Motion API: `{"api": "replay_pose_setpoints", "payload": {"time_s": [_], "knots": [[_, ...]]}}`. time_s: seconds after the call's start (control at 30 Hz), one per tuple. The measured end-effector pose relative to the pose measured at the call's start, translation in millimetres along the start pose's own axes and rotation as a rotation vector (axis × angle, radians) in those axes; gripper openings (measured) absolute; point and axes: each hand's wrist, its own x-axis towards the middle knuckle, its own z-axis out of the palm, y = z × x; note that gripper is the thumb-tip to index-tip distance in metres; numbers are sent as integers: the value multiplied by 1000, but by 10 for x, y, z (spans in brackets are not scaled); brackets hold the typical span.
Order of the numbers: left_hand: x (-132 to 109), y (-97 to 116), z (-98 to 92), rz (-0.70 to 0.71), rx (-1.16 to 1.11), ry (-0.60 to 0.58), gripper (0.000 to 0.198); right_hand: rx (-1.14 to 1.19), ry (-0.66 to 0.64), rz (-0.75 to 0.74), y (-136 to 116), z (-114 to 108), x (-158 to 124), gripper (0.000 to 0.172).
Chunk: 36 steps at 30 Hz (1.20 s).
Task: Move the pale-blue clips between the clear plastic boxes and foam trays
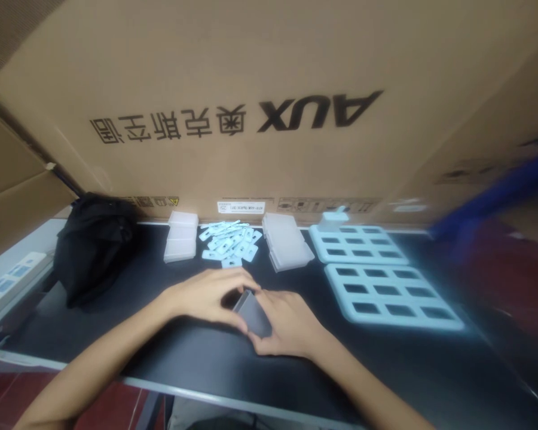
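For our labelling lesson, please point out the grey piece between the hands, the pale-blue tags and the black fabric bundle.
Grey piece [256, 316]: head view, on its flat face.
Pale-blue tags [234, 242]: head view, mid-pile.
Black fabric bundle [93, 242]: head view, near its middle.

From my remote seat I see a black tabletop [197, 358] backed by a tall cardboard wall [233, 60] with upside-down lettering [320, 113], and red floor tiles [116, 403] below

Table [197, 358]: small case [254, 318] between left hand [208, 295] and right hand [293, 322]. Behind hands — heap of flat pieces [233, 242], containers [182, 236] left of it, more containers [287, 240] right. Far left, cloth bundle [94, 245]. Right, front tray [403, 324], rear tray [365, 260] behind it. Cardboard box [251, 161] — behind everything.
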Motion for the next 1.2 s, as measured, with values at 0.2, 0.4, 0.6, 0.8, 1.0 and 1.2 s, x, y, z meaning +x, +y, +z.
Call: {"api": "replay_pose_setpoints", "payload": {"time_s": [0.2,0.4,0.6,0.8,1.0,1.2], "knots": [[-269,10,30,76,69,35,38,37,35,-24,-20,45,1,41],[-699,-515,-537,-187,226,328,36,-16,73,-29,14,3,2,35],[-1001,-1150,-770,-451,354,556,47,-112,60,-76,-8,25,9,24],[-1075,-1401,-680,-489,393,637,50,-152,74,-88,12,21,11,23],[-1091,-1488,-615,-516,442,624,45,-163,71,-97,10,20,16,23],[-1088,-1490,-572,-504,472,655,40,-50,294,-138,98,-115,-37,20]]}}
